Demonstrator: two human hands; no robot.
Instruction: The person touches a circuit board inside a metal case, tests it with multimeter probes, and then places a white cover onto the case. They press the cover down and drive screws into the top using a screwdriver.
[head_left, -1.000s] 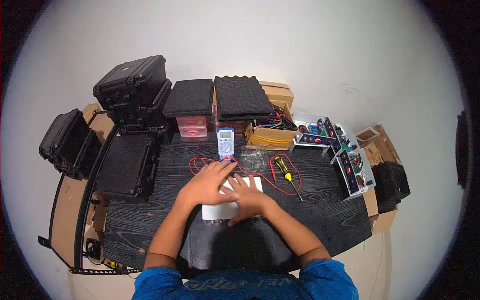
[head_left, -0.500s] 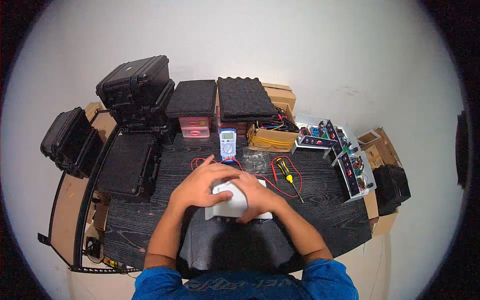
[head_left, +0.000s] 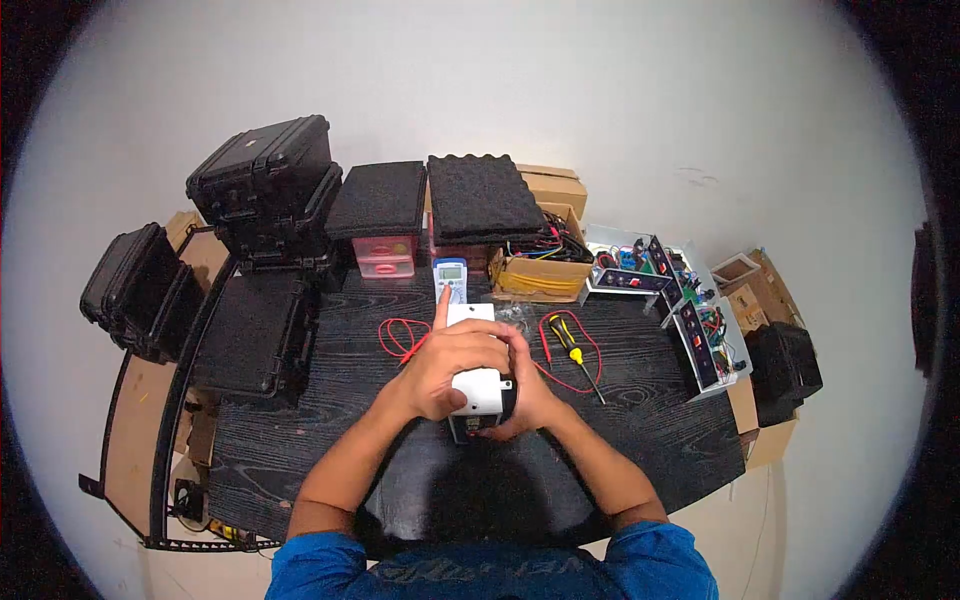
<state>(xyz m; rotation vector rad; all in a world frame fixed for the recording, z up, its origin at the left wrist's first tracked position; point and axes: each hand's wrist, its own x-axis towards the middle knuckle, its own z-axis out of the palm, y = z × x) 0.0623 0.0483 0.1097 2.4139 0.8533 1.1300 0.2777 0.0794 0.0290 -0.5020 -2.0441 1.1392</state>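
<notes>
A white box-like device (head_left: 478,390) stands over the dark table between my two hands, its narrow white face with small screws turned up. My left hand (head_left: 450,362) wraps its left side and reaches across it, the index finger pointing forward. On the right side, my right hand (head_left: 526,388) grips it beside a black panel. Just beyond the device lies a blue-edged multimeter (head_left: 452,272), partly hidden by it. The red test lead (head_left: 400,338) loops to the left of my hands. A yellow and black screwdriver (head_left: 568,340) lies to the right.
Black hard cases (head_left: 262,170) are stacked at the back left. Foam sheets (head_left: 482,198) cover small drawers (head_left: 386,256). A cardboard box (head_left: 540,278) holds cables. Open electronic units (head_left: 700,345) stand at the right. A clear plastic bag (head_left: 518,314) lies beyond the device.
The white device has turned from lying flat and wide to a narrow upright position. My hands have shifted with it and closed around its sides.
</notes>
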